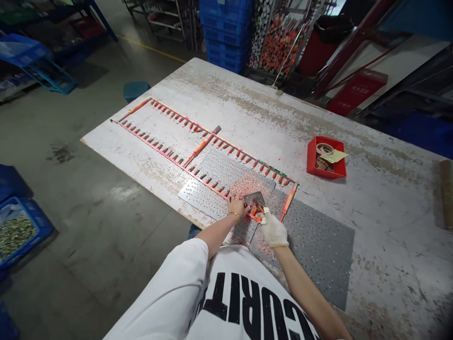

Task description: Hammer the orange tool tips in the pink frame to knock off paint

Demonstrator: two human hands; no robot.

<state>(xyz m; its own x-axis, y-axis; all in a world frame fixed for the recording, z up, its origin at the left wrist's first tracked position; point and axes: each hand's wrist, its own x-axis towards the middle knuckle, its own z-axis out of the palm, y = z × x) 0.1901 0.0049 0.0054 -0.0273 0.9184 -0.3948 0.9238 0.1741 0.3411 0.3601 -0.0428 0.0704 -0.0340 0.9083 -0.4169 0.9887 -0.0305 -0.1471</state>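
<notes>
A long paint-stained rack point(163, 154), its two rails lined with several small orange and dark pegs, lies across the table. My bare left hand point(238, 206), with a bracelet at the wrist, is closed on the near rail toward its right end. My right hand point(275, 228), in a white work glove, grips a scraper. The scraper's wide dark blade point(254, 199) is at the pegs just right of my left fingers. Red and white paint flakes point(247, 184) are scattered around the blade. The scraper's handle is mostly hidden in the glove.
Grey perforated sheets point(318, 241) lie under the rack's right part on the worn white table point(382, 222). A red box point(326, 172) with tape rolls and yellow paper stands to the right. Blue crates point(226, 35) are stacked behind; a blue bin point(21, 231) sits on the floor left.
</notes>
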